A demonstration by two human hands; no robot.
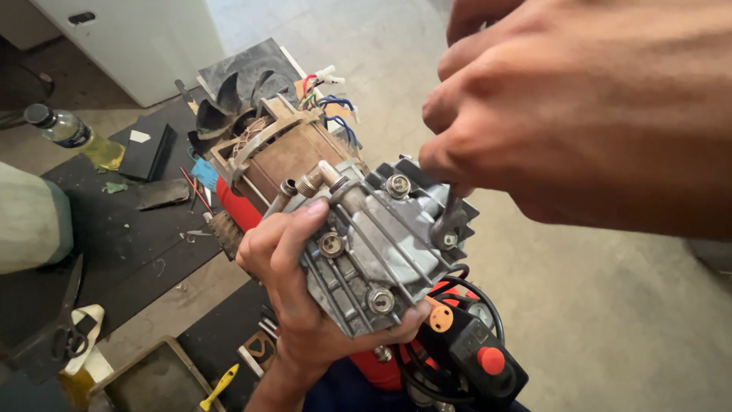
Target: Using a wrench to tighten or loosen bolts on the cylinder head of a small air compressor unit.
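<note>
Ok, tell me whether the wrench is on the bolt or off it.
On it. The wrench head sits around the cylinder head's right corner bolt, with the right hand gripping its handle. The left hand steadies the head.

Grey finned compressor head [381, 244] on motor, tilted, wrench [448, 221] on bolt

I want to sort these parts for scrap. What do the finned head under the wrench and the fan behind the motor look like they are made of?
Finned head: looks like cast aluminium, dull silver-grey with thin ribs and a matte, worn surface. Fan: probably black plastic, with smooth, slightly glossy curved blades. Wrench: grey steel, by its dull metallic sheen.
</note>
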